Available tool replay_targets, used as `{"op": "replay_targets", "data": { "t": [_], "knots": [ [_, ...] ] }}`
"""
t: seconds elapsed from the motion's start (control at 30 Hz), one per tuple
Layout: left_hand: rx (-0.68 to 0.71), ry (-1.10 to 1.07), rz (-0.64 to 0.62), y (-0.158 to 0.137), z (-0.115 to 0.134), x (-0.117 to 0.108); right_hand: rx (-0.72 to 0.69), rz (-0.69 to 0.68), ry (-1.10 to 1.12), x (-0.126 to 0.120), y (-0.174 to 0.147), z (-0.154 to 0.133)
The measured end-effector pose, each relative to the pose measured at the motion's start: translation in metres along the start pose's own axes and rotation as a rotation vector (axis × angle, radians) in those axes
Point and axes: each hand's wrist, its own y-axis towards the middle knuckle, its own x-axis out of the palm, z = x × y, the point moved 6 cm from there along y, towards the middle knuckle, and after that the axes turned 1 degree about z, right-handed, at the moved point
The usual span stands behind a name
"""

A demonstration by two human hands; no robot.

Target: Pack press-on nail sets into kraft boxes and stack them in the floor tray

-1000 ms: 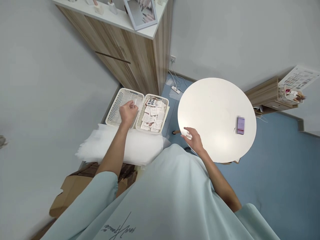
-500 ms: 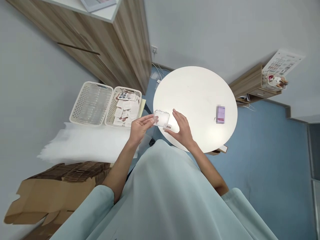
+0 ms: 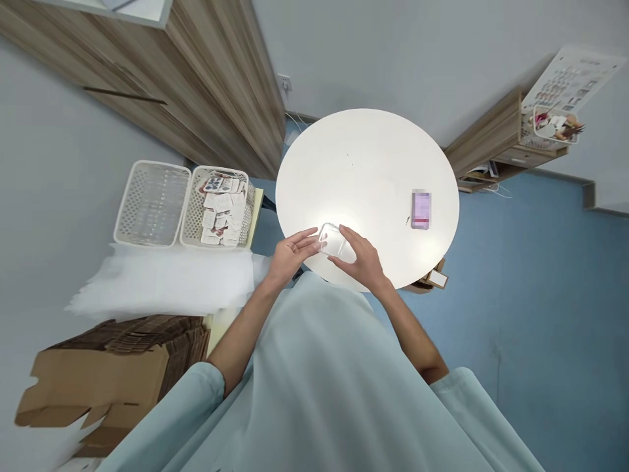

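Note:
A small clear plastic case [image 3: 332,240] with rounded corners is held over the near edge of the white round table [image 3: 368,164]. My left hand [image 3: 291,254] pinches it at its left side, with fingertips showing through the clear plastic. My right hand [image 3: 362,259] spans the right side, fingers at the far edge and thumb at the near edge. The table shows through the case, and I make out nothing inside it.
A purple, blurred-out phone-like object [image 3: 421,210] lies on the table's right. To my left stand a basket of clear cases [image 3: 153,203], a basket of printed cards [image 3: 223,210], white foam sheets [image 3: 167,278] and flattened cardboard boxes [image 3: 98,377]. A wooden cabinet [image 3: 211,85] stands behind.
My right hand has closed in on the case, which was in my left hand alone. The case has shifted right and tilted. The whole view has swung, moving the furniture leftward.

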Motion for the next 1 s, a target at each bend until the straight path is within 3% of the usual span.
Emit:
{"op": "replay_targets", "data": {
  "t": [0.13,0.3,0.57,1.0],
  "knots": [
    [0.028,0.047,-0.119,0.001,0.003,0.008,0.130,0.009,0.248,0.000,-0.008,0.009],
    [0.024,0.061,-0.140,0.003,0.003,0.009,0.204,-0.016,0.429,0.011,-0.018,0.011],
    [-0.043,0.078,-0.144,0.005,-0.001,-0.002,0.341,-0.022,0.493,0.026,-0.031,0.018],
    [-0.073,0.067,-0.218,0.000,-0.007,-0.026,0.322,-0.075,0.557,0.036,-0.034,0.000]
  ]
}}
